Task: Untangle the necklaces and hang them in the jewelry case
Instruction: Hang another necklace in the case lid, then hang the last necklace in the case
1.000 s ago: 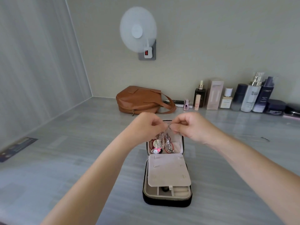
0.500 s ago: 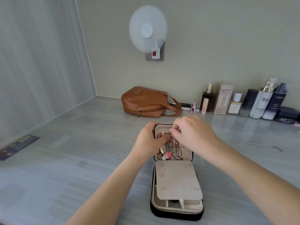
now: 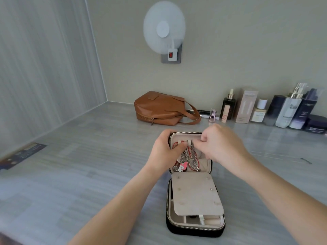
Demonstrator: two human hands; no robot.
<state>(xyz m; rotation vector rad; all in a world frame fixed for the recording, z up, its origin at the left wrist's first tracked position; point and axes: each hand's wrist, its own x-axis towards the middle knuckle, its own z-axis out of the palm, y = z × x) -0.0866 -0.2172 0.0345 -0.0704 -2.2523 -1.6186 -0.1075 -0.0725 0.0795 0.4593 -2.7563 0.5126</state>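
Black zip-up jewelry case lies open, center-near, with a beige flap over the near half. Silver and red necklaces hang bunched in the far lid, pink charm at the bottom.

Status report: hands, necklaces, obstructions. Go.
Left hand grips jewelry case lid edge, thumb on chains. Right hand pinches necklaces by the lid's hooks. Chains hang bunched in the lid. Brown handbag behind, apart, not in the way.

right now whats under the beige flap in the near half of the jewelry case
Only a strip shows past the near edge of the flap: cream padded compartments, a white tab and something small and dark. The flap covers the rest of the jewelry case tray.
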